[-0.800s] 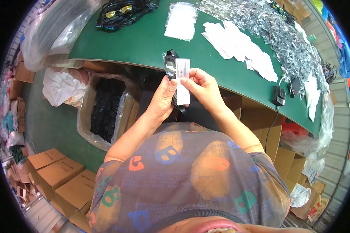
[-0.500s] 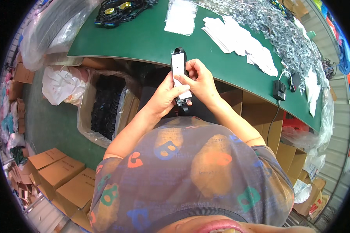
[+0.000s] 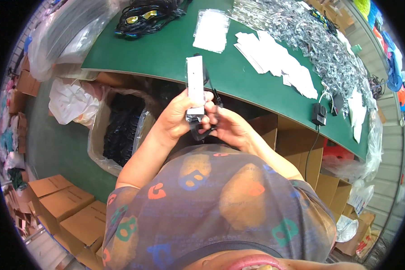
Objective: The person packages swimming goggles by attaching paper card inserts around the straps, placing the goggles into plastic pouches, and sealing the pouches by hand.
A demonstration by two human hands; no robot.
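My left hand (image 3: 177, 116) is closed around the lower part of a narrow white card (image 3: 195, 81), which stands nearly upright over the table's near edge. Clear plastic shows along the card's side. A black strap (image 3: 212, 83) loops out to the right of it and hangs below, and whatever lies behind the card is hidden. Close beside, my right hand (image 3: 233, 128) has its fingers bent and pinched on the strap near the card's lower end. Both hands are in front of my body.
On the green table (image 3: 157, 63) lie black swim goggles (image 3: 141, 17) with yellow lenses, clear plastic sleeves (image 3: 211, 30), fanned white cards (image 3: 274, 58), a heap of clear plastic pieces (image 3: 297, 31) and a black power adapter (image 3: 319, 114). A lined box of black items (image 3: 121, 128) stands lower left, near cardboard boxes (image 3: 67, 198).
The card has shifted left and now stands more upright. My right hand has moved off the card's face, down to the strap, which now loops out on the right.
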